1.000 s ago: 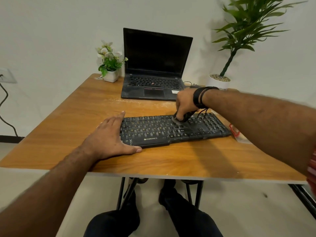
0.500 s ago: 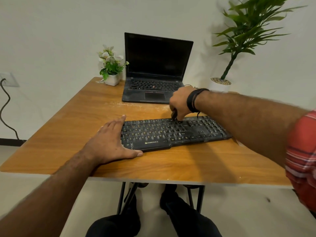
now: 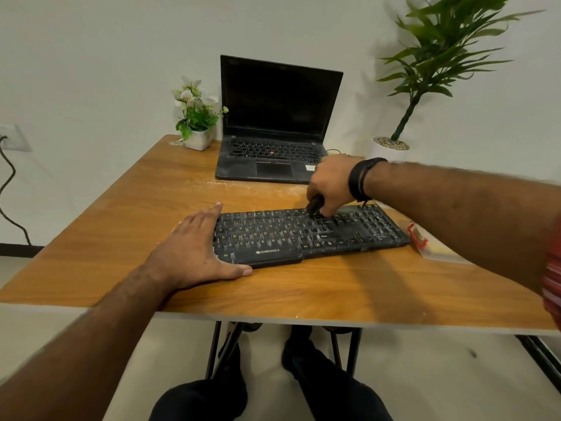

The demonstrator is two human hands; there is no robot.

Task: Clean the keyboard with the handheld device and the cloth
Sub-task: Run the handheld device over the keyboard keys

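At the far left a dark cord (image 3: 9, 189) hangs in loose bends down the pale wall from a wall socket (image 3: 13, 137). The table (image 3: 121, 238) is a flat slab of smooth orange-brown wood grain with a thin pale edge, carried on slim black metal legs. Near its back left corner stands a small white square pot of white flowers (image 3: 197, 117) with green leaves. The left hand (image 3: 194, 253) lies flat and spread on the tabletop, fingers straight, its palm against the left end of the keyboard (image 3: 306, 235) and the thumb stretched along the near edge. The keyboard is a long, low black plastic slab with rows of small square keys, dull and dusty-looking, lying across the middle of the table. Behind it sits an open black laptop (image 3: 273, 123) with a dark matte screen. The right hand (image 3: 331, 183), with dark bands round the wrist, curls its fingers round a small black handheld device (image 3: 314, 205) whose tip meets the top rows of keys right of centre; its shape is mostly hidden by the fingers. Just past the keyboard's right end lies a clear plastic packet (image 3: 431, 247) with a red part. Beyond the table's back right corner stands a tall leafy plant (image 3: 440, 50) in a round white pot topped with pebbles.
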